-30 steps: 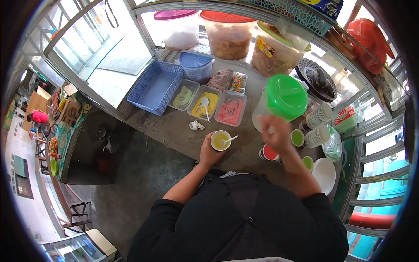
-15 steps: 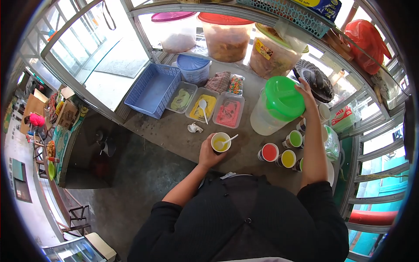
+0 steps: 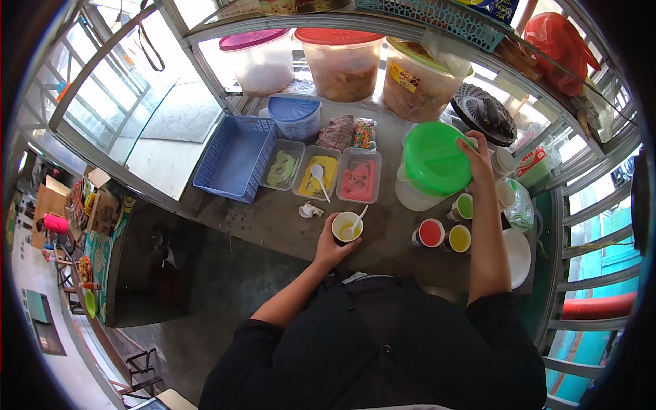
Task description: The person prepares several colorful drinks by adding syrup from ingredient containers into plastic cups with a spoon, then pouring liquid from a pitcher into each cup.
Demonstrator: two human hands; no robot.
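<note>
My left hand is wrapped round a paper cup that holds a little yellow liquid. A white plastic spoon leans inside the cup. Off to the right, my right hand grips the far right side of a translucent pitcher with a green lid. The handle is mostly hidden by the lid and my fingers. Near my right forearm stand cups of red drink, yellow drink and green drink.
Behind my left hand sit open tubs of green paste, yellow paste and pink paste. A blue basket stands left of them. Crumpled tissue lies in front. Large lidded containers line the back.
The view has shifted slightly. The pitcher's lid is nearer the camera and covers more of its body, its tilt apparently changed. My left hand still holds the cup, its spoon now more upright.
</note>
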